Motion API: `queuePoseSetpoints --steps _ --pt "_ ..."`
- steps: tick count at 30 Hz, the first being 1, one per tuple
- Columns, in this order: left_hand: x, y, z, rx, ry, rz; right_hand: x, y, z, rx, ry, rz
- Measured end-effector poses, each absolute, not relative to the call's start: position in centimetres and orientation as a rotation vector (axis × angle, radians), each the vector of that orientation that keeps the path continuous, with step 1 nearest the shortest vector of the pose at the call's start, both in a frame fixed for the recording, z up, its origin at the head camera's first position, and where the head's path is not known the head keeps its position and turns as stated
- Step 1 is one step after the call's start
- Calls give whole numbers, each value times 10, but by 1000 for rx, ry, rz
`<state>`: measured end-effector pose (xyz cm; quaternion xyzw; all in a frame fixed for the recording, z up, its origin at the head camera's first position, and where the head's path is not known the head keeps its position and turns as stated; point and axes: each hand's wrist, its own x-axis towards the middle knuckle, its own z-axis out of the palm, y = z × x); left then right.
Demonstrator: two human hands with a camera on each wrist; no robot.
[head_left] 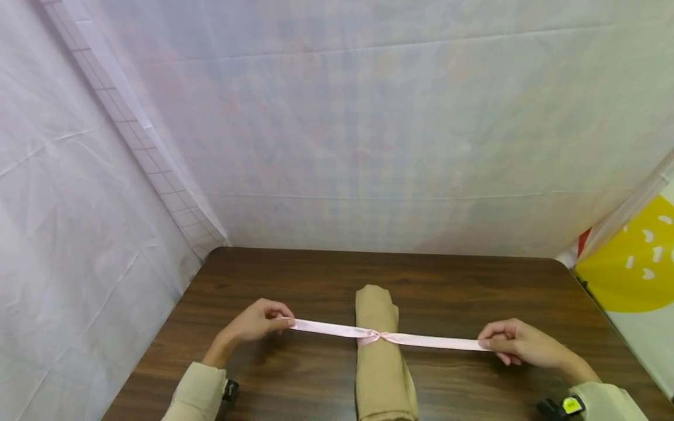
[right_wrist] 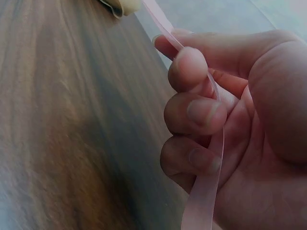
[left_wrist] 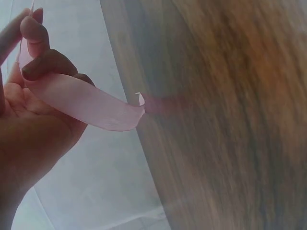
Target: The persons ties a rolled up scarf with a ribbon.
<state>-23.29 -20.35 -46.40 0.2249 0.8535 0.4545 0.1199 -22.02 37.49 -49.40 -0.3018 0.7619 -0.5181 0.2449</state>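
A rolled tan cloth [head_left: 380, 374] lies lengthwise on the brown table, with a pink ribbon [head_left: 329, 329] wrapped round it and crossed in a knot on top. My left hand [head_left: 258, 320] pinches one end of the ribbon between thumb and fingers, out to the left. Out to the right, my right hand [head_left: 526, 345] grips the other end. Both lengths stretch straight between the knot and the hands. In the left wrist view the ribbon's loose tail [left_wrist: 91, 103] hangs past the curled fingers. The right wrist view shows its tail [right_wrist: 204, 196] running down through the palm.
The dark wood-grain table [head_left: 295, 275] has rounded far corners. White sheeting [head_left: 368, 146] hangs behind it and along the left side. A yellow patterned fabric [head_left: 632, 269] hangs at the right edge. Black wrist straps [head_left: 230, 390] sit at the sleeves.
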Motion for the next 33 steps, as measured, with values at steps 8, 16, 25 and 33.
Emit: queuePoseSetpoints --steps 8,16,25,33 --pt "-231 -217 -462 640 2502 1341 -221 390 -494 -831 2027 -1483" --pt "-228 -236 -464 584 2524 1393 -218 408 -496 -794 2039 -1526" --pt "-225 -258 -471 492 2546 1442 -214 427 -499 -701 2052 -1590" --pt "-222 -273 -468 463 2549 1431 -213 443 -502 -608 2173 -1543"
